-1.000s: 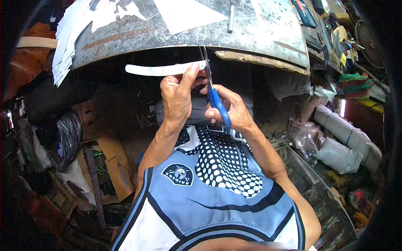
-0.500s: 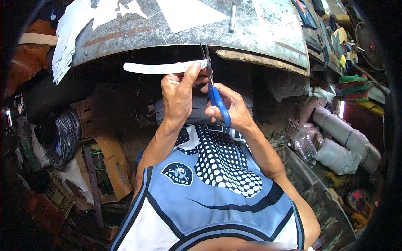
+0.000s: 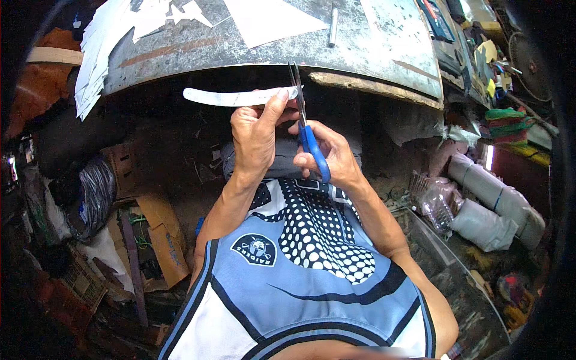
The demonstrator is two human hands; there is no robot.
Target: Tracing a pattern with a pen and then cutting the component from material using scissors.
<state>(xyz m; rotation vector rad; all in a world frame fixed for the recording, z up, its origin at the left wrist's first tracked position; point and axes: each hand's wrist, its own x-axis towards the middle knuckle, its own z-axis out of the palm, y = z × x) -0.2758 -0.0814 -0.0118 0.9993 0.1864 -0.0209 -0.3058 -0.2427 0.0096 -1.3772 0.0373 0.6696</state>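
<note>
My left hand (image 3: 257,135) pinches a narrow, slightly curved white strip (image 3: 231,98) near its right end, thumb on top. The strip's rounded left end sticks out to the left. In my right hand (image 3: 333,153) is a pair of scissors (image 3: 312,144) with blue handles, its fingers in the loops. The blades point away from me and stand nearly upright, only slightly apart at the tips. They cross right at the strip's right end, close to my left fingertips. Some fingers of both hands are hidden behind the strip and the handles.
Beyond my hands is a worn metal-topped table (image 3: 180,60) holding white sheets (image 3: 270,21) and a small metal rod (image 3: 332,27). A rough wooden stick (image 3: 372,87) runs along its near edge. Cardboard (image 3: 162,240) lies at left, wrapped rolls (image 3: 495,192) at right.
The strip has shifted slightly to the right in my left hand, its left end now closer to the fingers. The scissors and both hands have barely moved.
</note>
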